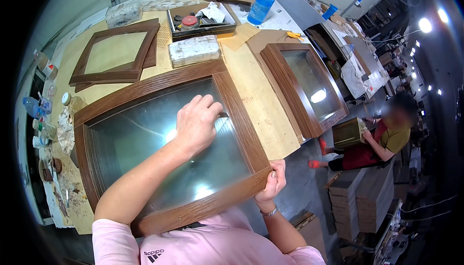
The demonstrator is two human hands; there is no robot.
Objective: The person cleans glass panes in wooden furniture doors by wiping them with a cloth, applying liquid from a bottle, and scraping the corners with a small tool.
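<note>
A brown wood-framed glass panel (159, 168) lies tilted in front of me, its near edge against my pink shirt. My left hand (197, 121) is closed in a fist over the glass by the inner edge of the right-hand rail. A small dark tip shows beside its fingers; the rest of what it holds is hidden. My right hand (273, 184), with a metal band at its wrist, is wrapped round the panel's near right corner. Beyond the far rail sits a whitish wrapped block (194, 51).
Empty brown frames (113, 55) lie at the back left. Behind the block are a tool box (200, 30) and a blue bottle (262, 5). Stacked glazed panels (307, 88) lie to the right. Several bottles (43, 103) line the left edge. A co-worker (386, 132) sits at right, holding a box-like thing.
</note>
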